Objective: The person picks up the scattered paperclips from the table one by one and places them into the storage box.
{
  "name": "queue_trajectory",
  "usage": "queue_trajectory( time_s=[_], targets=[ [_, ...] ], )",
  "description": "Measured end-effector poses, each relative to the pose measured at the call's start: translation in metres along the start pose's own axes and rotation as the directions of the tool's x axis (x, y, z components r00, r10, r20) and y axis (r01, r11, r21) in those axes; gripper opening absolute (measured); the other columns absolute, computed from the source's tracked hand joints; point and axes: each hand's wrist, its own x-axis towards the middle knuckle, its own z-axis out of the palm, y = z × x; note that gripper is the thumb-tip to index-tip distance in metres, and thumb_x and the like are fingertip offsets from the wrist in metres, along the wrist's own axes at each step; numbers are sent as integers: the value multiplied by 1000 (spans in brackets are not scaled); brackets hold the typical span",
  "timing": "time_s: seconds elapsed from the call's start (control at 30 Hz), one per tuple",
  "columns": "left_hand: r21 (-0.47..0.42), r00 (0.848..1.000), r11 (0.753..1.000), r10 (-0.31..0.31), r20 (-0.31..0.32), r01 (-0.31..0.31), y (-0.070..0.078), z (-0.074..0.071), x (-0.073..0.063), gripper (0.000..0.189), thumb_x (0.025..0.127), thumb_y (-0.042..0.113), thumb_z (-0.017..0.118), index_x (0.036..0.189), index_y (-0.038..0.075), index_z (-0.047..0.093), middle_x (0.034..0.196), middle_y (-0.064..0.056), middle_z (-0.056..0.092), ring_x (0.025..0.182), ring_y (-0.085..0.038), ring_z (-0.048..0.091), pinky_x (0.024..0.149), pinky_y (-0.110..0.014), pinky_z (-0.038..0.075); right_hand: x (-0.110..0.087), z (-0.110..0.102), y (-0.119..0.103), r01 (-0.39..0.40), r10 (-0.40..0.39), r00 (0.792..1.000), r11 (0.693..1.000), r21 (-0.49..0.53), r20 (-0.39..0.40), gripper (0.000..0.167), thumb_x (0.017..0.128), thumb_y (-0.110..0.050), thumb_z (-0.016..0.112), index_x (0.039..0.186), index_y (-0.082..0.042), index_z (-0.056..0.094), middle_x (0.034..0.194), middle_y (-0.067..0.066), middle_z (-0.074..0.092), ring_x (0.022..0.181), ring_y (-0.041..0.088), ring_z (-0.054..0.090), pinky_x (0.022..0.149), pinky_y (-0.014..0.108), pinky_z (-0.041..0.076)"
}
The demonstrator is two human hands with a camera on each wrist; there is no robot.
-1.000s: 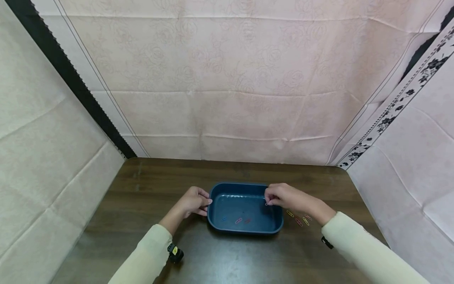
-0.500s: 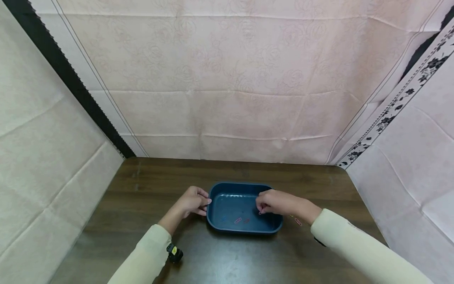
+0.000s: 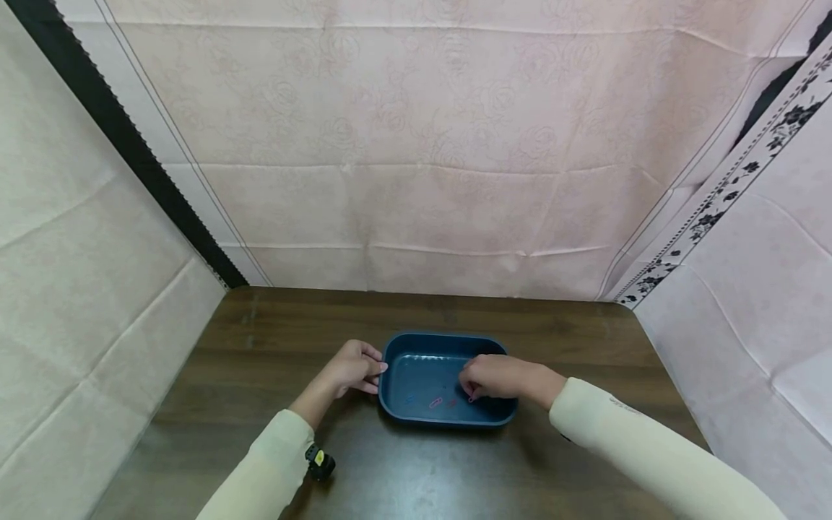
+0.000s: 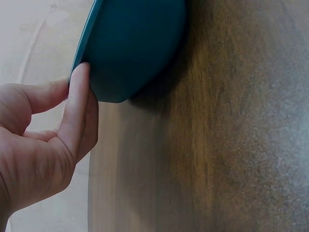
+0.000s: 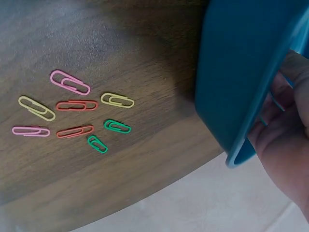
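A dark blue plastic tray (image 3: 422,368) stands on the table. My left hand (image 3: 354,366) pinches its left rim between thumb and fingers, which the left wrist view shows close up. Inside the tray's right half, my right hand (image 3: 503,377) has its fingertips low over the floor, pinching a small paper clip (image 3: 471,399) that is mostly hidden; its end looks pinkish. On the tray floor lie a pink paper clip (image 3: 435,402), a faint red one (image 3: 452,403) and something small and blue (image 3: 410,399).
Several loose paper clips lie on the wooden table (image 5: 159,159) right of the tray, among them a pink one (image 5: 70,82), a yellow one (image 5: 117,100), a red one (image 5: 77,105) and a green one (image 5: 117,126). Patterned cloth (image 3: 416,180) hangs behind the table.
My right hand has moved left and down from the tray's right rim to near its floor, with the paper clip in its fingers. My left hand has stayed on the rim.
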Motion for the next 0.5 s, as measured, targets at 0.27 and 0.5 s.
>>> queue_trajectory(
  time_s=[0.27, 0.5],
  targets=[
    [-3, 1000, 1000, -3, 7, 3, 1, 0, 0, 25, 100, 5, 65, 120, -8, 59, 102, -24, 63, 77, -25, 65, 71, -39, 67, 9, 5, -1, -19, 20, 998, 1000, -23, 57, 10, 97, -14, 73, 88, -18, 71, 81, -10, 61, 72, 2, 53, 67, 15, 51],
    [-2, 1000, 1000, -4, 1, 4, 1, 1, -1, 25, 100, 5, 66, 121, -9, 60, 101, -23, 63, 76, -24, 65, 70, -39, 67, 15, 6, -3, -18, 26, 996, 996, -82, 90, 13, 97, -17, 74, 84, -21, 70, 78, -13, 63, 68, 0, 54, 67, 14, 52]
  ],
)
